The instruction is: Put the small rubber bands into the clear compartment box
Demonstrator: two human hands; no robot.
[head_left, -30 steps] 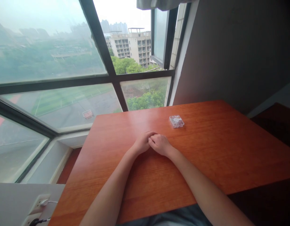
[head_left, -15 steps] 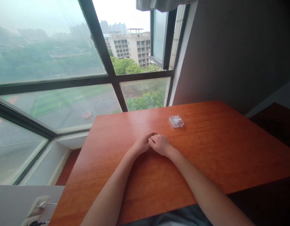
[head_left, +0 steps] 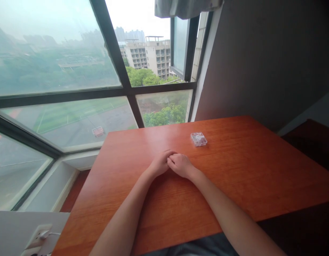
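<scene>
On the reddish-brown wooden table, my left hand and my right hand are clasped together. The left fingers wrap round the far side of the right hand, and the right fingers curl against the left hand. Whether anything lies between the palms is hidden. Just beyond them and to the right sits a small clear plastic box, closed, with small contents that I cannot make out. Neither hand touches the box.
Large windows with a dark frame rise beyond the table's far and left edges. A grey wall stands at the right. A socket with a white plug is at the lower left. A curtain hangs at the top.
The view has tilted and shifted slightly. My hands stay clasped in the same place, and the box has not moved on the table.
</scene>
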